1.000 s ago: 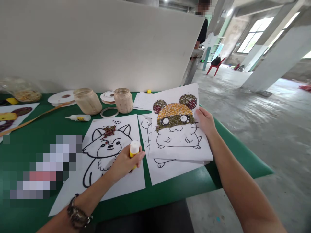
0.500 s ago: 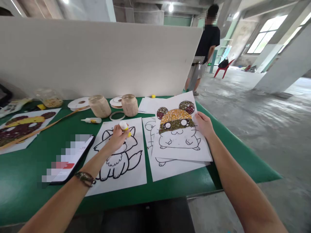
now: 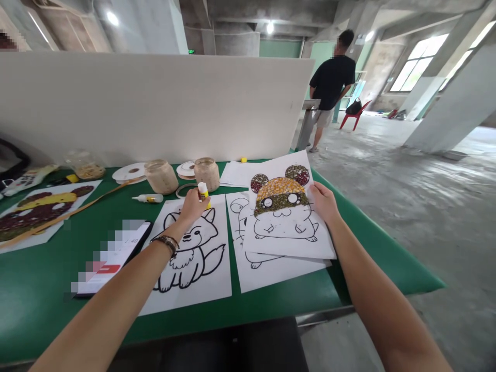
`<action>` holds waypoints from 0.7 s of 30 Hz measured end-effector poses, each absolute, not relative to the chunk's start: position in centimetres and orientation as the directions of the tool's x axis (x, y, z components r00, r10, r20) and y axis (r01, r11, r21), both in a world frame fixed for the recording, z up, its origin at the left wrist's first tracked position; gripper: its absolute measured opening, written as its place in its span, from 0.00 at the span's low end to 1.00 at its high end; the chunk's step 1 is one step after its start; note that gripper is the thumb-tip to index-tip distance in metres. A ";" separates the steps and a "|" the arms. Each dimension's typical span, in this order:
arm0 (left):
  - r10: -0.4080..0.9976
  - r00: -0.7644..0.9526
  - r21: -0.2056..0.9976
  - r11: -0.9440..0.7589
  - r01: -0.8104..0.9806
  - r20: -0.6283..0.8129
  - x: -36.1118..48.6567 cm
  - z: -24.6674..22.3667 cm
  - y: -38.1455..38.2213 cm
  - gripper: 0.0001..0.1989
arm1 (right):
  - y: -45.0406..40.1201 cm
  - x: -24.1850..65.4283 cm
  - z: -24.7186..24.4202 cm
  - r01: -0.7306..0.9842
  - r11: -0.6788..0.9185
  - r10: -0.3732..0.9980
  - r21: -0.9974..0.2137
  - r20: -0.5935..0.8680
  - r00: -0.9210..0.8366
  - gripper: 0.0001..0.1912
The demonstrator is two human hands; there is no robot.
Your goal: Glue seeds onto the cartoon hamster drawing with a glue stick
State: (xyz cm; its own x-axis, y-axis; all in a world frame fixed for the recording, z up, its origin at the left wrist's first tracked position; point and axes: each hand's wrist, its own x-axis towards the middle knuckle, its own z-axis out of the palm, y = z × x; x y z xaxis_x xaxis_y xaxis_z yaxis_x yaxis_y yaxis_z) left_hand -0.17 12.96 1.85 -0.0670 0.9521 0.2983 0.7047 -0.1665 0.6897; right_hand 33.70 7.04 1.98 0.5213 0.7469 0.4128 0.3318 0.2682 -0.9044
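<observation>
My left hand [image 3: 194,205] is closed around a small white and yellow glue stick [image 3: 203,193], above the top of a fox drawing [image 3: 205,263]. My right hand [image 3: 323,202] pinches the right edge of a hamster drawing [image 3: 284,219], which is tilted up from the table. Its ears and upper head are covered with red, green and yellow grains; the lower body is plain outline. Beneath it lies another outlined sheet [image 3: 263,276], partly hidden.
Two jars [image 3: 161,177] stand behind the fox sheet, near tape rolls [image 3: 129,173] and a glue bottle [image 3: 148,198]. A phone [image 3: 116,258] and a grain-covered picture [image 3: 42,209] lie left. Beyond the white partition [image 3: 155,108], a person [image 3: 333,82] stands near a red chair [image 3: 355,116].
My left hand has moved up the fox sheet with the glue stick, which is now more upright, uncovering more of the fox's face. My right hand still holds the hamster sheet.
</observation>
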 end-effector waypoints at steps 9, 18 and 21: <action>0.873 -0.207 0.782 -0.263 0.565 0.442 -0.5 1.7 10.2 0.29 | 7.0 33.9 2.4 0.347 0.295 0.722 -0.890 0.446 0.529 0.16; 0.966 0.093 0.908 -0.260 0.327 0.243 6.6 2.6 9.5 0.12 | 6.4 33.5 3.4 0.347 0.319 0.717 -0.882 0.465 0.520 0.17; 0.989 0.136 0.964 -0.085 0.251 0.052 10.2 1.7 12.4 0.14 | 6.4 33.8 3.3 0.350 0.314 0.713 -0.883 0.462 0.527 0.19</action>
State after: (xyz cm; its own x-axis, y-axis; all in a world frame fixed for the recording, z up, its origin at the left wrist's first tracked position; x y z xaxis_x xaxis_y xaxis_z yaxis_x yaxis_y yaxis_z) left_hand 10.18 12.40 1.66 0.1362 0.9893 0.0522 0.2511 -0.0854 0.9642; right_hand 33.78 6.40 3.30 0.5268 0.7133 0.4622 0.3495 0.3139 -0.8828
